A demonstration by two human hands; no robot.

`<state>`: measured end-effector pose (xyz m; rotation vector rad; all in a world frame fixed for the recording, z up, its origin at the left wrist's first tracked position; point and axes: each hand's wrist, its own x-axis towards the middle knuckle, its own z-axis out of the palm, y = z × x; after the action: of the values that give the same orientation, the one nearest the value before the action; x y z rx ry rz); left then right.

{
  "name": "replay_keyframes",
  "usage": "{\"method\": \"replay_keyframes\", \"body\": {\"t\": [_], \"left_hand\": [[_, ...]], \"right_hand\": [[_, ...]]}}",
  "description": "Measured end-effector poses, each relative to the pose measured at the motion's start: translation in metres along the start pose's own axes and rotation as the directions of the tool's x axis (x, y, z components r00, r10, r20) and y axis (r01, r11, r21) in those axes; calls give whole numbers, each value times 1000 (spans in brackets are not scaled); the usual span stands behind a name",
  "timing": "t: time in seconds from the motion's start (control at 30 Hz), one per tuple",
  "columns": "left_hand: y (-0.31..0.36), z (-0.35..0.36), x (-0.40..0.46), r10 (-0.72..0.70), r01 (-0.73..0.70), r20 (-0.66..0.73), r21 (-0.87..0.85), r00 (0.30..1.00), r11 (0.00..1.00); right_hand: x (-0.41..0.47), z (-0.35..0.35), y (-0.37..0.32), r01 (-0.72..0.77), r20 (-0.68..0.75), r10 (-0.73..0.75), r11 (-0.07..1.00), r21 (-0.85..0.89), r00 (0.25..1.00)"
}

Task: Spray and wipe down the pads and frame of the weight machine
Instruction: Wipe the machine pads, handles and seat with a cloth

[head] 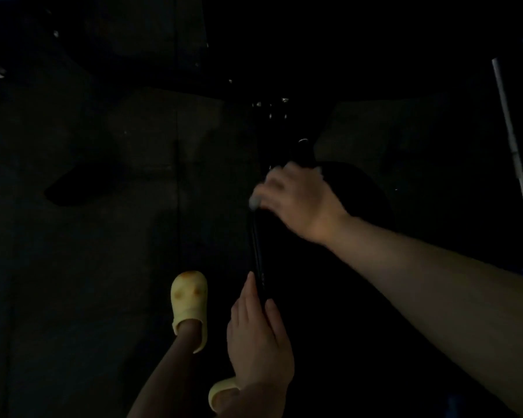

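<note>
Centre frame: right hand clasps a soft, light cloth on the rigid frame bar; left hand, fingers straight, steadies it lower down.

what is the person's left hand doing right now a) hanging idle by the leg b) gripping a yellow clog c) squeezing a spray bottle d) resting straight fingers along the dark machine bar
d: the left hand lies with straight fingers against the thin dark metal bar, while the right hand grips a pale white cloth further up.
</note>
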<state>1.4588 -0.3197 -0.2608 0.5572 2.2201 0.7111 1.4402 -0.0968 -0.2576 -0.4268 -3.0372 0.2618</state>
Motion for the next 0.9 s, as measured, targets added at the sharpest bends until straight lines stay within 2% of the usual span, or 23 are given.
{"method": "replay_keyframes", "body": {"t": [0.03, 0.07, 0.1, 0.13, 0.17, 0.23, 0.3, 0.43, 0.5, 0.57, 0.6, 0.63, 0.7, 0.8, 0.87, 0.9], "left_hand": [[0, 0, 0, -4, 4, -7, 9, 1000, 1000], [0, 0, -1, -9, 9, -12, 16, 1000, 1000], [1, 0, -1, -16, 16, -14, 24, 1000, 1000], [0, 1, -1, -20, 21, -14, 34, 1000, 999], [-1, 1, -1, -22, 22, -18, 35, 1000, 999], [-4, 1, 1, -11, 11, -21, -11, 1000, 1000], [-4, -1, 2, 0, 0, 5, -91, 1000, 996], [-8, -9, 7, 12, -2, 43, -224, 999, 975], [-18, -19, 20, 93, -90, 0, -221, 996, 971], [-25, -36, 42, 200, -205, -49, -151, 979, 967], [-25, -46, 55, 223, -229, -54, -125, 973, 965], [-22, -55, 68, 245, -249, -45, -108, 968, 963], [-15, -68, 87, 324, -324, -1, -63, 946, 944], [-6, -74, 98, 456, -458, 124, -7, 881, 889], [-4, -70, 99, 488, -497, 190, -1, 852, 868], [-4, -67, 99, 484, -492, 208, -14, 850, 871]], "right_hand": [[11, -1, 11, -210, -31, 209, 978, -15, 977], [17, 0, 18, -417, -43, 416, 909, -11, 908], [19, 6, 18, -541, -64, 542, 840, 26, 838], [18, 7, 10, -580, -67, 580, 815, 19, 812], [11, 10, -3, -572, -49, 572, 820, 31, 818], [-16, 10, -35, -445, -59, 456, 885, 134, 888], [-54, 7, -62, -397, -44, 420, 884, 247, 906], [-83, -8, -59, -247, 60, 239, 935, 256, 969], [-64, -8, -49, -328, 43, 326, 923, 202, 944], [-51, -3, -58, -549, 11, 557, 814, 192, 830], [-52, 1, -72, -616, -17, 630, 764, 192, 776], [-60, 4, -91, -630, -41, 647, 752, 194, 761], [-91, 9, -127, -554, -35, 570, 810, 192, 821], [-139, 11, -148, -300, 4, 305, 932, 205, 952], [-135, 10, -128, -175, 31, 172, 971, 162, 985], [-123, 9, -118, -183, 28, 181, 975, 126, 983]]}}
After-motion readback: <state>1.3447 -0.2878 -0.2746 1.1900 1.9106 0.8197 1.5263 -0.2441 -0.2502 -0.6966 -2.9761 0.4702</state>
